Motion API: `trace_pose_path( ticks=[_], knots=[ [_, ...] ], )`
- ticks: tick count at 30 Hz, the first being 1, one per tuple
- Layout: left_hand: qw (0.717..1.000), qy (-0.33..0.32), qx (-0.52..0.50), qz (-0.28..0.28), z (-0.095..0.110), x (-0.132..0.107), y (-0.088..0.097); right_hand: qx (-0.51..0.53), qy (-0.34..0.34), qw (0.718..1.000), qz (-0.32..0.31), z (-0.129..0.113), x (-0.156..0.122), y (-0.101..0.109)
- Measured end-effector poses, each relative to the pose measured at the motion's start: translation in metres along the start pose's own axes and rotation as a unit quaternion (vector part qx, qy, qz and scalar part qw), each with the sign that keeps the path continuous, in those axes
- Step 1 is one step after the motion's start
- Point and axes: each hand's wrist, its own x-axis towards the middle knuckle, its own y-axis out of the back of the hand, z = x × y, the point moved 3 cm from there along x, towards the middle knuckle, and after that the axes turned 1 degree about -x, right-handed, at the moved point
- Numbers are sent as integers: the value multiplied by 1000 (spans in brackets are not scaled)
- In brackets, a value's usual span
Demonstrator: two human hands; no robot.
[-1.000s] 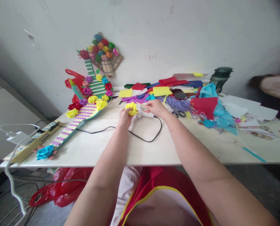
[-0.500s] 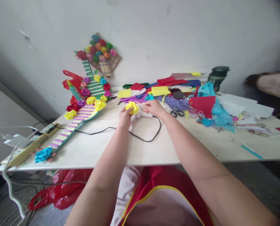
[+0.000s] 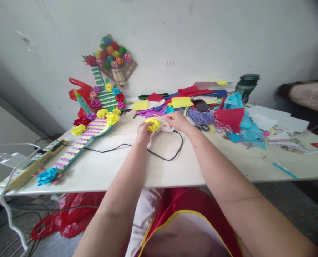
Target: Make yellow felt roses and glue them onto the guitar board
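My left hand point(image 3: 142, 134) is closed on a crinkled yellow paper flower point(image 3: 154, 125) above the middle of the table. To its right, my right hand point(image 3: 178, 121) pinches a thin pale stick point(image 3: 159, 116) that points left over the flower. Whether the tip touches the petals I cannot tell. Under and between the hands lies a white tool that looks like a glue gun point(image 3: 167, 130), partly hidden by them. Its black cord point(image 3: 172, 159) loops toward me and runs off left.
At left stands a guitar-shaped board point(image 3: 80, 144) with paper flowers, beside a power strip point(image 3: 38, 162). Stacked coloured sheets point(image 3: 181, 102), purple yarn point(image 3: 201, 117), scissors point(image 3: 205, 127) and blue paper point(image 3: 252, 134) lie at the back and right. A dark green bottle point(image 3: 246, 87) stands behind.
The stick's tip has lifted from beside the flower to above it, and my right hand has risen slightly. The flower is turned a little in my left hand. My view has shifted slightly.
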Motion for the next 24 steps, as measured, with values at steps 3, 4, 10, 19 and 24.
trace_pose_path(
  ticks=[3,4,10,19,24],
  knots=[
    [1000,-1,0,-3,0,1,2,-14,-9,1000,-7,0,-3,6],
    [1000,-2,2,-4,0,2,2,-15,-9,1000,-7,0,-4,8],
    [1000,-9,8,-23,2,1,2,-32,7,999,-15,-2,-7,19],
    [998,11,-7,-53,0,-1,4,-71,6,997,-10,2,-5,25],
    [999,19,4,-47,-1,0,5,-103,2,995,-1,3,-4,28]
  ],
)
